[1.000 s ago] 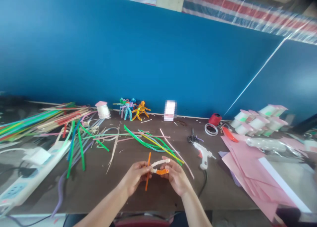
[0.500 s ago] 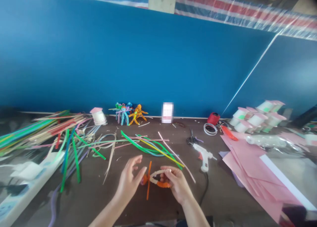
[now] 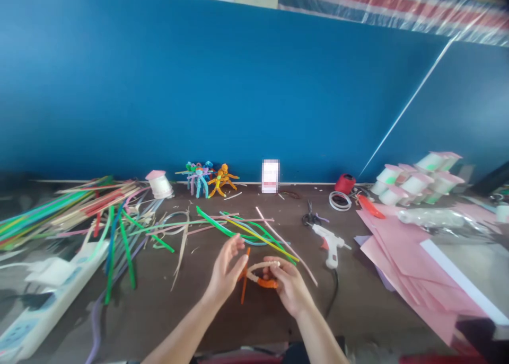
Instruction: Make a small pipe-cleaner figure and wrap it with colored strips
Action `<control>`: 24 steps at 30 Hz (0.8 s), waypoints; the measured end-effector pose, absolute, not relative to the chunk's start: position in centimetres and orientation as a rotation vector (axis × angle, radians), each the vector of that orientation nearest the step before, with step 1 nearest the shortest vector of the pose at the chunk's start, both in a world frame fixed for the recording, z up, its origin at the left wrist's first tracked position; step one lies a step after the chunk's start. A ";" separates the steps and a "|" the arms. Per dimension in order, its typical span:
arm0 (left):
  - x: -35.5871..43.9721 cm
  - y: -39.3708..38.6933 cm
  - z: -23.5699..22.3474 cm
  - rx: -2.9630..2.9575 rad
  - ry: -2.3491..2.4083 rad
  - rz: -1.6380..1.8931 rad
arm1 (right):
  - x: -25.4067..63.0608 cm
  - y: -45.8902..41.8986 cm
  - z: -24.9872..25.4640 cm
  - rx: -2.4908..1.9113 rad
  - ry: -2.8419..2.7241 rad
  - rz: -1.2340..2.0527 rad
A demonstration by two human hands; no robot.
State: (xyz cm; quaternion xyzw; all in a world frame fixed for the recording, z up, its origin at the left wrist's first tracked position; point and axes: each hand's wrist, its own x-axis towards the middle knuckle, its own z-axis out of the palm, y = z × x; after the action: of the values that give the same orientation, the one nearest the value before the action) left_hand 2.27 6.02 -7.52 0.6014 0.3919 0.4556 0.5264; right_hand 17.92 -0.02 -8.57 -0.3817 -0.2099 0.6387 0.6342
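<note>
Head view: your right hand (image 3: pixel 289 289) pinches a white-and-orange pipe cleaner loop (image 3: pixel 262 267) narrowly; your left hand (image 3: pixel 226 268) is open just left of the orange pipe cleaner (image 3: pixel 245 285), which points away from you across the loop.

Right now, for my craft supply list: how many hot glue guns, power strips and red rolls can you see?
Hot glue gun: 1
Power strip: 1
Red roll: 1
Total: 3
</note>
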 end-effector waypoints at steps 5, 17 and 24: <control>2.1 6.5 -7.6 1.189 0.816 0.735 | 17.7 0.0 -8.7 -1.007 -0.616 1.437; 3.0 6.1 -5.3 2.035 0.806 1.070 | 17.4 0.6 -9.8 -1.111 -0.649 1.413; 4.1 5.3 -7.5 2.263 0.671 0.800 | 17.2 0.4 -9.2 -0.975 -0.670 1.421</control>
State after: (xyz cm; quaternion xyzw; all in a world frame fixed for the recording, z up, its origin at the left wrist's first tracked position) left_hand 4.11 5.27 -7.47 0.8607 0.2552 0.3042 0.3188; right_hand 17.19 0.36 -9.25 -0.4210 -0.2894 0.6134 0.6023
